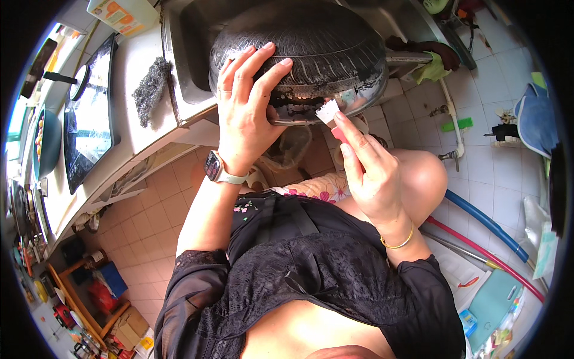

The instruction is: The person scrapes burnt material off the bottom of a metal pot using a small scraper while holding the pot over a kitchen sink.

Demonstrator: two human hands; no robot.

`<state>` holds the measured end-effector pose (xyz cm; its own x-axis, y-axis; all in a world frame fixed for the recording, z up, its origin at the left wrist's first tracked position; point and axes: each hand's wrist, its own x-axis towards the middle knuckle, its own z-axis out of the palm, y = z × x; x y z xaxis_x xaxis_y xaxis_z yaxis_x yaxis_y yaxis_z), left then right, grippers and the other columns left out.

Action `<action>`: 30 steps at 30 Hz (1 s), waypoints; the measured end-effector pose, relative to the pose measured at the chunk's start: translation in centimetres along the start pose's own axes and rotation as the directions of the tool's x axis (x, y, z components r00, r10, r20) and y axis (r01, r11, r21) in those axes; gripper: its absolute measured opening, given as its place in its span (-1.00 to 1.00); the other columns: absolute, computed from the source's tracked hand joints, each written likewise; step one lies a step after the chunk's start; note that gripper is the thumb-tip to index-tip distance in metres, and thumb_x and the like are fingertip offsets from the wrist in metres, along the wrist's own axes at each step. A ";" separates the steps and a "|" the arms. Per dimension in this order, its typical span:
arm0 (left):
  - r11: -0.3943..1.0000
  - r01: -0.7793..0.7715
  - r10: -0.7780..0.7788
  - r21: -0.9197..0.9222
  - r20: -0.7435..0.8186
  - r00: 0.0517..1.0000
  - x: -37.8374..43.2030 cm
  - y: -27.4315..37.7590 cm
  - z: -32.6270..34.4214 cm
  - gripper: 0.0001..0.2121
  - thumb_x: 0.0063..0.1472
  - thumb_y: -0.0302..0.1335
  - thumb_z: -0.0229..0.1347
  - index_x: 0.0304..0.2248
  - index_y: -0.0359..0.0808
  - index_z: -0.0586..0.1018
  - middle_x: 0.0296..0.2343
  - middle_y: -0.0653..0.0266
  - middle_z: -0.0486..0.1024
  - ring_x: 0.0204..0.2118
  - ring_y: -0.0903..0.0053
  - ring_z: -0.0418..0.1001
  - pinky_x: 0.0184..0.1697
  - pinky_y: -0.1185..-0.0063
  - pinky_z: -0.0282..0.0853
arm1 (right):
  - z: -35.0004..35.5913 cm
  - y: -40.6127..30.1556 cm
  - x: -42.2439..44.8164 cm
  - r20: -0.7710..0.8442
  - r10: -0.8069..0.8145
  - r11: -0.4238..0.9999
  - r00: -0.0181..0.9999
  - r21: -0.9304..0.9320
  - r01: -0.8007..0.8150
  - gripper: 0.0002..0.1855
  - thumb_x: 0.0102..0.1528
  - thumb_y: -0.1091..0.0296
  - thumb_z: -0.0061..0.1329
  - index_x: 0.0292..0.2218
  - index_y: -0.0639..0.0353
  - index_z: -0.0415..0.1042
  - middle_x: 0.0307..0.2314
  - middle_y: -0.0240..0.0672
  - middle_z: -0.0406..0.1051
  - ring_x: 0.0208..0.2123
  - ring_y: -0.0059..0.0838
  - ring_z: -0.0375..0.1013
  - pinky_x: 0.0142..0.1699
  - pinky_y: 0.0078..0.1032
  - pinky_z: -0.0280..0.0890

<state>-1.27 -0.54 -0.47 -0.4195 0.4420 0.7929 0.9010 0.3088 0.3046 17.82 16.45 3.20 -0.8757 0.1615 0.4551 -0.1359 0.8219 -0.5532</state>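
A large metal pan (309,49) is tilted over the front of the sink, its blackened underside facing me. Dark ridged crust covers most of it, while shiny metal shows in patches near the rim. My left hand (242,98) grips the pan's left side, fingers spread on the outside and thumb by the rim. In my right hand (374,175) is a small scraper (328,111) with a red handle and a toothed-looking pale blade. The blade's tip is at the lower rim; whether it touches the metal I cannot tell.
A steel wool pad (153,89) lies on the counter (134,45) left of the sink basin (190,54). Beyond it is a glass cooktop (92,112). Below the pan stands a lined bin (291,146). Pipes (453,116) and a blue tube (486,224) run along the right.
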 end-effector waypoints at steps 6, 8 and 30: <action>1.000 -0.006 0.006 -0.004 0.006 1.000 0.0 0.0 0.1 -0.16 -0.20 -0.53 0.45 0.20 -0.02 0.54 0.25 0.22 0.40 0.32 0.11 0.31 0.40 0.09 0.18 | 0.3 0.1 -0.2 -0.046 -0.005 1.000 0.999 -0.002 0.005 -0.32 0.23 0.55 0.14 0.33 -0.08 0.43 -0.40 -0.36 0.61 -0.52 -0.30 0.56 -0.41 -0.33 0.47; 1.000 -0.012 0.012 0.029 0.023 1.000 -0.2 -0.2 -0.1 -0.15 -0.21 -0.55 0.44 0.20 -0.02 0.54 0.26 0.22 0.40 0.32 0.09 0.31 0.41 0.09 0.18 | 0.2 -0.1 -0.1 -0.020 0.008 0.999 1.000 -0.031 -0.009 -0.32 0.23 0.54 0.15 0.34 -0.10 0.43 -0.42 -0.35 0.60 -0.53 -0.29 0.56 -0.42 -0.31 0.46; 0.999 -0.003 0.000 0.044 0.052 0.999 -0.3 -0.3 -0.3 -0.16 -0.21 -0.56 0.43 0.19 -0.05 0.55 0.25 0.19 0.42 0.30 0.09 0.34 0.40 0.13 0.19 | 0.7 0.4 -1.2 -0.031 0.004 0.996 1.000 -0.085 -0.006 -0.31 0.23 0.54 0.15 0.34 -0.12 0.42 -0.56 -0.33 0.45 -0.61 -0.28 0.49 -0.45 -0.29 0.45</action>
<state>-1.40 -1.03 -0.59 -0.4243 0.4852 0.7645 0.8965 0.3442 0.2790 18.50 16.25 1.95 -0.8615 0.1811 0.4744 -0.0908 0.8642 -0.4948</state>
